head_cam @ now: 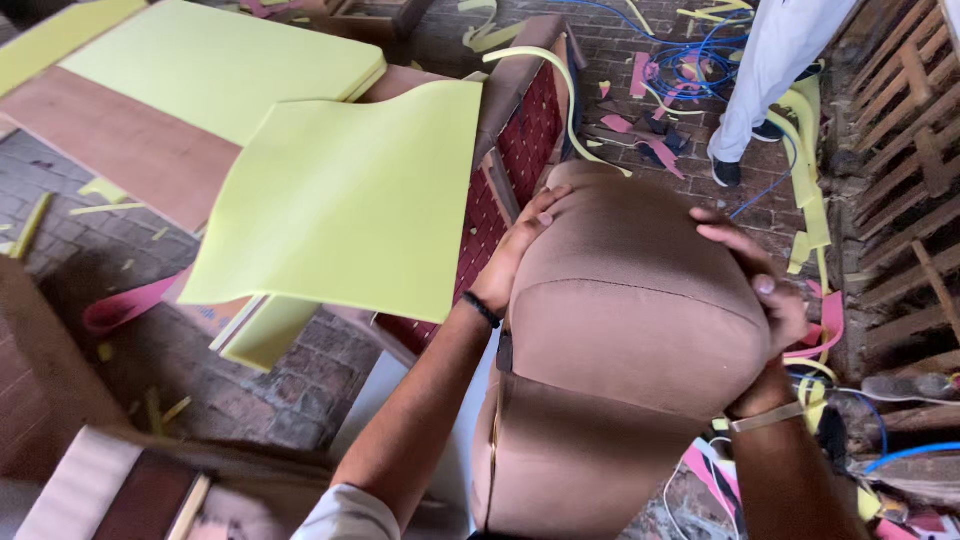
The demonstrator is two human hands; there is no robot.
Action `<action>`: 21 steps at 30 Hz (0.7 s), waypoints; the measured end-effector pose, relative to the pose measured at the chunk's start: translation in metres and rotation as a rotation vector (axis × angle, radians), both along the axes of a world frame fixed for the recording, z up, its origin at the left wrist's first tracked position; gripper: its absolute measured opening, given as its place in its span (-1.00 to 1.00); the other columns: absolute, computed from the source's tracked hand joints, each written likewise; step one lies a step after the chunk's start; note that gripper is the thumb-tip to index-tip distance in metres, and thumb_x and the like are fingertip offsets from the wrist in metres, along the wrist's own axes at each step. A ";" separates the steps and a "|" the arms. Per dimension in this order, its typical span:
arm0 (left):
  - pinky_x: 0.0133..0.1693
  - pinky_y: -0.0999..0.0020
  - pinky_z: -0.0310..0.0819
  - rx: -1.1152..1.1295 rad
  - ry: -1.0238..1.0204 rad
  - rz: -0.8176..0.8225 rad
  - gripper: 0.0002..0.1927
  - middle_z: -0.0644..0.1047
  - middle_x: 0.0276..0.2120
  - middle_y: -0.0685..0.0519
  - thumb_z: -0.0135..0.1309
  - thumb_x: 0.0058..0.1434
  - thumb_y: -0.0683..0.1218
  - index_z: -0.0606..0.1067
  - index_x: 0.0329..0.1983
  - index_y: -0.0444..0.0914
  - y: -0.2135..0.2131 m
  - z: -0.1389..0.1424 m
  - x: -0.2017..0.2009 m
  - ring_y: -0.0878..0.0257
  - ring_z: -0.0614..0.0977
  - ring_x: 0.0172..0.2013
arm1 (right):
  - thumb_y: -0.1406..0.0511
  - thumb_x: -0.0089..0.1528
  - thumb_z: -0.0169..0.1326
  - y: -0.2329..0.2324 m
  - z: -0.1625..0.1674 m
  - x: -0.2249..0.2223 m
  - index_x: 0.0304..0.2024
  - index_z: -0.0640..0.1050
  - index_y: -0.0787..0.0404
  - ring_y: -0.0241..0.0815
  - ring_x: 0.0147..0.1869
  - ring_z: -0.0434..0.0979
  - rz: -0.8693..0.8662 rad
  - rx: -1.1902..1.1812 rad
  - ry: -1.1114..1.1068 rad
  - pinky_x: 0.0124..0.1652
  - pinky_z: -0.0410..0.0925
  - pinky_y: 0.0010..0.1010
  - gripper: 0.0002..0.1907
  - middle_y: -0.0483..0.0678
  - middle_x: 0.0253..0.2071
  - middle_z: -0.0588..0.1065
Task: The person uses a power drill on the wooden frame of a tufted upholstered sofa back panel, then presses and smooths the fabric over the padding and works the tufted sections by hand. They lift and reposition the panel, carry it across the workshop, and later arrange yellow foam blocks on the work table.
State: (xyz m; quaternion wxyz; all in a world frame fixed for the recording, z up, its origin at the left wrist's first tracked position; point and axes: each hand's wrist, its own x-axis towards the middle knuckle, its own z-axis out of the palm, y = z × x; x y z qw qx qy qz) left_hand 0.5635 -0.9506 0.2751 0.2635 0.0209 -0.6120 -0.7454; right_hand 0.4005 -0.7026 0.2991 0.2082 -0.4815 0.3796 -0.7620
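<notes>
From the head camera, the person held a brown padded cushion upright between both hands, close to the body and above the brick floor. The left hand lay flat against the cushion's left side, its fingers pressed together and pointing up along the rounded top. The right hand gripped the upper right edge, its fingers curled over the fabric and spread a little; a dark band sat on the left wrist and a metal one on the right. Neither hand pinched anything; both pressed on the cover itself. A seam ran across the cushion's front, and the fabric looked smooth and tight over the top. The step in hand seemed to be the fitting or smoothing of the cover over the padding, with the work looking well along. A next move would likely call for a firm grip on both sides and an even pull, so that the seam kept straight. Just left of the cushion a yellow foam sheet hung over the near edge of a table, and a second sheet lay at the table's far edge. A red woven frame stood between table and cushion. Another person's white trouser leg showed at the top, among blue cords and foam scraps on the floor.
</notes>
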 end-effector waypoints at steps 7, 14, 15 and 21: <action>0.29 0.31 0.27 0.268 -0.182 -0.128 -0.28 0.36 0.34 -0.06 -0.07 0.31 0.07 0.16 0.51 -0.26 -0.108 -0.083 -0.070 0.17 0.43 0.27 | 0.11 0.31 -0.07 -0.107 -0.092 -0.062 0.25 0.46 0.41 0.03 0.58 0.23 -0.115 0.221 -0.234 0.52 0.05 -0.21 -0.40 0.12 0.49 0.29; -0.03 0.16 0.54 -0.406 -0.701 0.815 -0.55 0.61 0.05 0.01 0.07 0.15 0.14 0.54 0.12 0.00 -0.086 -0.092 -0.105 0.02 0.66 -0.06 | 0.12 0.36 -0.04 -0.186 -0.167 -0.127 0.21 0.50 0.35 -0.06 0.56 0.24 -0.060 0.294 -0.297 0.47 0.10 -0.24 -0.49 0.05 0.46 0.31; -0.08 0.13 0.58 -0.457 -0.663 0.896 -0.58 0.64 0.01 0.02 0.09 0.13 0.16 0.59 0.05 0.04 -0.088 -0.086 -0.108 0.00 0.70 -0.11 | 0.14 0.37 -0.04 -0.196 -0.172 -0.130 0.23 0.49 0.35 -0.07 0.56 0.24 -0.077 0.302 -0.305 0.47 0.09 -0.26 -0.50 0.05 0.45 0.32; -0.18 0.05 0.57 -0.610 -0.626 1.123 -0.65 0.62 -0.14 -0.03 0.10 0.20 0.19 0.59 -0.04 -0.02 -0.135 -0.067 -0.141 -0.08 0.67 -0.16 | 0.22 0.37 0.00 -0.266 -0.191 -0.176 0.33 0.42 0.26 -0.11 0.39 0.40 0.003 0.365 -0.523 0.34 0.28 -0.31 -0.50 0.00 0.33 0.43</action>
